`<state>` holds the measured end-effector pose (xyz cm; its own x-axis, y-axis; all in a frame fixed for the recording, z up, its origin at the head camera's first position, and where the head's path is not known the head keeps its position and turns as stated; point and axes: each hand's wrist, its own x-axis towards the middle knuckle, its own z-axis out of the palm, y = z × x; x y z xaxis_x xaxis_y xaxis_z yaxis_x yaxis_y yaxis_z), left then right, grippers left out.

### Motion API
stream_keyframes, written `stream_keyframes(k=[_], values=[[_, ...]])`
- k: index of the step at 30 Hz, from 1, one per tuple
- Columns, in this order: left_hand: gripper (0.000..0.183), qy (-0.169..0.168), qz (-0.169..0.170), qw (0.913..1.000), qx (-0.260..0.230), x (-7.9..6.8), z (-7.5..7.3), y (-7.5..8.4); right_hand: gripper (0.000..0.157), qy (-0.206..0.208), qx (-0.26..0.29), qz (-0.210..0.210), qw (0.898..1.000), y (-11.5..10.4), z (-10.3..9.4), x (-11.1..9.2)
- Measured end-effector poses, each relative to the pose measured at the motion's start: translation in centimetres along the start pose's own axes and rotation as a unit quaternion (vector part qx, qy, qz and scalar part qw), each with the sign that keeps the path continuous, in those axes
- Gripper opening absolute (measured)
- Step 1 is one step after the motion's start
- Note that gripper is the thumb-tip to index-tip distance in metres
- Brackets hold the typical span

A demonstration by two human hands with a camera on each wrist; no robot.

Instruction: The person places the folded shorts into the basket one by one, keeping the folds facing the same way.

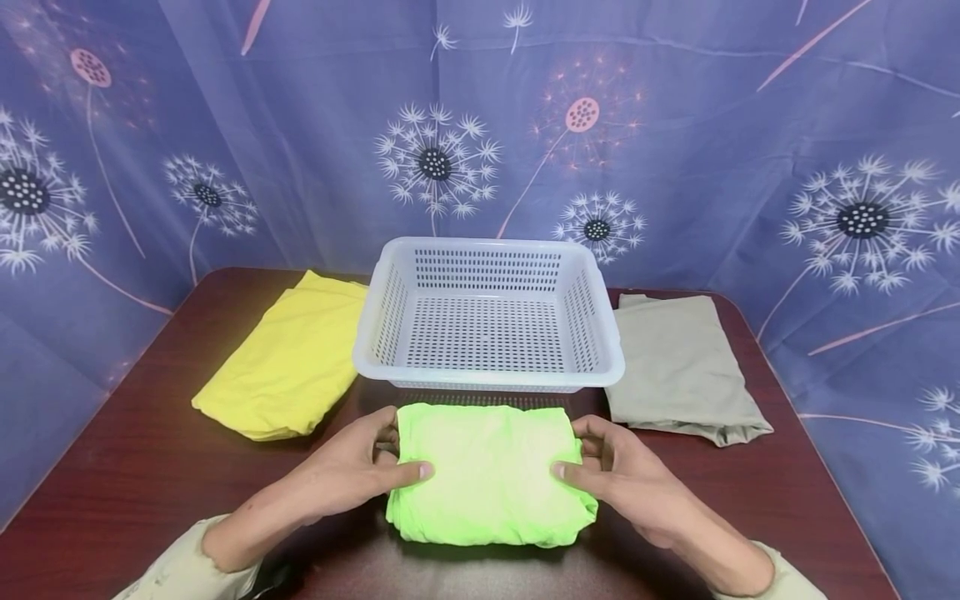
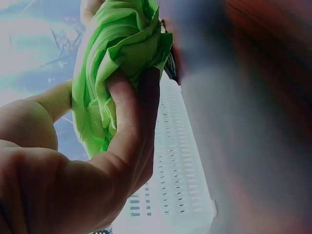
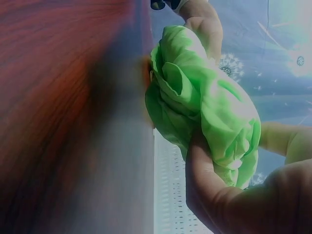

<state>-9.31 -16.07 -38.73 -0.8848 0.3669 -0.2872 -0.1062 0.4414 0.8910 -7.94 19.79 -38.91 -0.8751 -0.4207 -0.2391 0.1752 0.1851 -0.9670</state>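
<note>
A folded bright green cloth is held between my two hands in front of the basket. My left hand grips its left end, thumb on top and fingers at the side and beneath. At the opposite end my right hand pinches it the same way. The left wrist view shows the layered folds of the green cloth between thumb and fingers. From the right wrist, the fingers go in under the bundled cloth. A white perforated plastic basket stands just behind the cloth with nothing in it.
Left of the basket lies a folded yellow cloth. A folded grey-green cloth lies to the right, against the basket's side. All rest on a dark red-brown wooden table. A blue curtain with dandelion prints hangs behind and around the table.
</note>
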Motion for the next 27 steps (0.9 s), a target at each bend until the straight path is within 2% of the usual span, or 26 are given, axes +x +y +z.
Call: stream_keyframes(k=[3, 11, 20, 27], values=[[0.068, -0.006, 0.008, 0.9999, -0.007, 0.0, 0.0, 0.1, 0.050, 0.000, -0.002, 0.000, 1.000, -0.1, -0.1, -0.1], [0.072, -0.013, 0.022, 0.9994, -0.022, -0.3, -0.1, 0.4, 0.049, 0.002, -0.008, -0.014, 1.000, -0.6, -0.2, -0.3], [0.063, 0.002, 0.022, 0.9997, 0.015, -0.5, -0.4, 1.1, 0.050, -0.007, 0.009, -0.023, 1.000, -1.0, -0.3, -0.4], [0.065, -0.011, 0.035, 0.9993, -0.011, -0.4, -0.6, 1.3, 0.051, -0.001, 0.016, -0.032, 0.999, -1.4, -0.3, -0.5]])
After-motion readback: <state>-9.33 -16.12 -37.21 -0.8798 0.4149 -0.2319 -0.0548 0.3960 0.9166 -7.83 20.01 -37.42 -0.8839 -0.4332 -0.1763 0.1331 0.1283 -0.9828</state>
